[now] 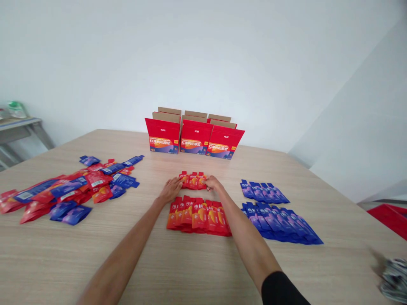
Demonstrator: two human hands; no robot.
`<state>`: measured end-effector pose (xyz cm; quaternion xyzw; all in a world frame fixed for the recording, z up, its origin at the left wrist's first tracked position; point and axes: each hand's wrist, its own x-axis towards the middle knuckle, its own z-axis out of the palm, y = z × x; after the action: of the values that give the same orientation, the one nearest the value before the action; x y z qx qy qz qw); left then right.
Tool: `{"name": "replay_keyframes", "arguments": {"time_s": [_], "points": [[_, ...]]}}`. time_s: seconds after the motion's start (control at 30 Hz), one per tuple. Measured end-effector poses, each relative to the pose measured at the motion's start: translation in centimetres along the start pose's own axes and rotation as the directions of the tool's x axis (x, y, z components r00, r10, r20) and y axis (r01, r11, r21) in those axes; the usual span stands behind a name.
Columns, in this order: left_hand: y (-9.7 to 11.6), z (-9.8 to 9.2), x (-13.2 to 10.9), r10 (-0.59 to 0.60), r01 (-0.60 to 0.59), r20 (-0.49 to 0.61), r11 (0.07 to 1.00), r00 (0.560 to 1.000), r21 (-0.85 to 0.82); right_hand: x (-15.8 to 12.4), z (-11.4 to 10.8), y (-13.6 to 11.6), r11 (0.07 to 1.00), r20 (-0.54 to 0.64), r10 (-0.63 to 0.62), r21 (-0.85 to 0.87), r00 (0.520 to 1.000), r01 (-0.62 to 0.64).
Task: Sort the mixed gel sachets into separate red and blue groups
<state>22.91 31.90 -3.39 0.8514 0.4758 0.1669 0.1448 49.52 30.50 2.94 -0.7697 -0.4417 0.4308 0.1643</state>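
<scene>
Three overlapping red pouches [192, 181] with yellow-orange fruit prints lie in a short row at the middle of the table. My left hand [171, 189] is closed at their left end, fingertips at the edge of the pouch there. At the right end, my right hand [212, 183] pinches the edge of the last pouch. Nearer me, a longer row of red pouches [199, 216] lies fanned flat, its right end partly covered by my right forearm. To the right lie two fanned rows of blue pouches, a far row [264, 192] and a near row [282, 222].
A mixed heap of red and blue pouches [73, 186] spreads over the left of the wooden table [133, 262]. Several open-topped red cartons [194, 137] stand at the back by the wall. Something red [389, 218] shows at the right edge, above a grey bundle [394, 279].
</scene>
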Motion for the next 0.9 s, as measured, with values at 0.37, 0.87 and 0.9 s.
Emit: {"name": "replay_keyframes", "arguments": {"time_s": [0.37,0.87,0.9], "points": [[0.3,-0.1,0.1,0.003,-0.003,0.001,1.0,1.0,-0.021,-1.9,-0.3,0.0,0.959,-0.079,-0.117,-0.27,0.99,0.091],[0.2,0.3,-0.5,0.034,-0.036,-0.043,0.999,0.999,-0.034,-3.1,2.0,0.2,0.549,0.086,-0.611,-0.67,0.787,0.5],[0.2,0.3,-0.5,0.038,-0.04,-0.046,0.999,0.998,-0.031,-3.0,1.9,0.3,0.537,0.091,-0.617,-0.677,0.782,0.503]]}}
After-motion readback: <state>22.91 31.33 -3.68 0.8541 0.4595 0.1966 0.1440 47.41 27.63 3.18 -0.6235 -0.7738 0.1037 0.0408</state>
